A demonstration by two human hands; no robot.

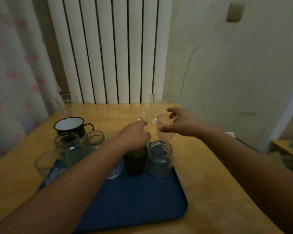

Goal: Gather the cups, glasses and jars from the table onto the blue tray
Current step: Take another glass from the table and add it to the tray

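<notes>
While the right hand (179,123) is spread open beside the pink cup (164,130), nothing is gripped yet. Being probably light plastic, it should be taken round the middle. The left hand (133,134) is curled over the dark glass (135,159); a grip cannot be told.

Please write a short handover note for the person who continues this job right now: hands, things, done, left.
Left hand: over the dark green cup on the blue tray; grip hidden.
Right hand: open around the pink cup, which stands beyond the tray.
Done: several jars and glasses sit on the tray, including the clear jar.
Left: pink cup, enamel mug, clear glasses at the far edge.
</notes>
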